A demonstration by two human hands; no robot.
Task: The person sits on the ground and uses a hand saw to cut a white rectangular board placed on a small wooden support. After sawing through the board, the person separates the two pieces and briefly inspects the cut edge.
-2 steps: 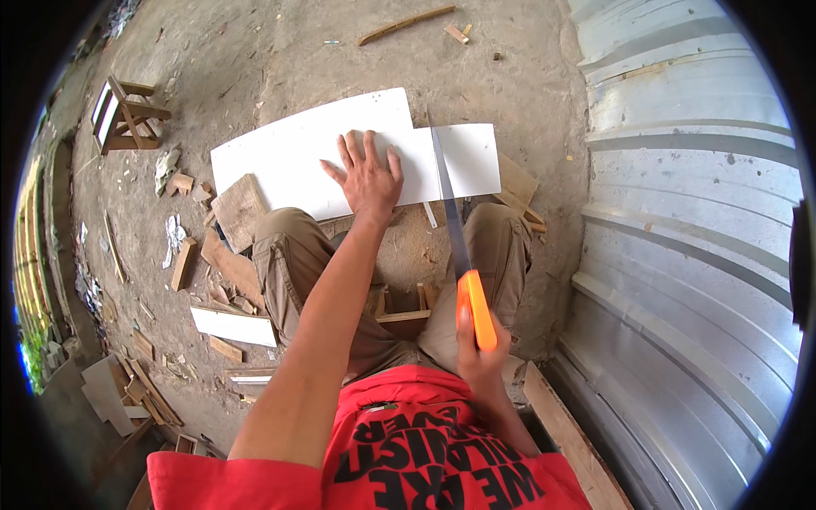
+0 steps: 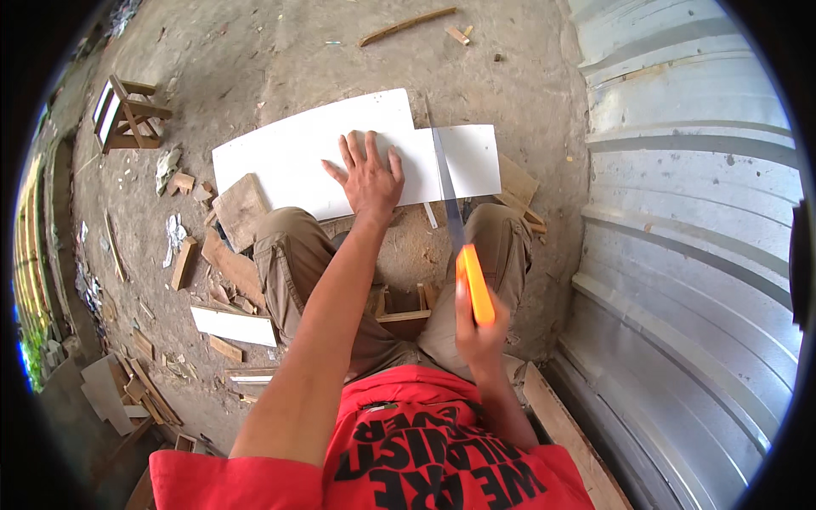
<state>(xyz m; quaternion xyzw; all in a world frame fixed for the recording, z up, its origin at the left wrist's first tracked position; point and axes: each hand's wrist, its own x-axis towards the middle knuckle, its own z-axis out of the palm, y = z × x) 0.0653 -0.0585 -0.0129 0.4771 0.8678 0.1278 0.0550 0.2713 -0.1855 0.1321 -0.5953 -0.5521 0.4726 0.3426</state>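
A white board (image 2: 314,149) is laid across the knees and pinned flat by the left hand (image 2: 367,180), fingers spread wide. A saw (image 2: 449,191) – orange-handled – is gripped by the right hand (image 2: 478,327), its blade apparently touching the board's right part.

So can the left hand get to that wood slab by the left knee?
Probably yes: the left hand lies flat on the white board, and the slab sits just left of it, nothing between.
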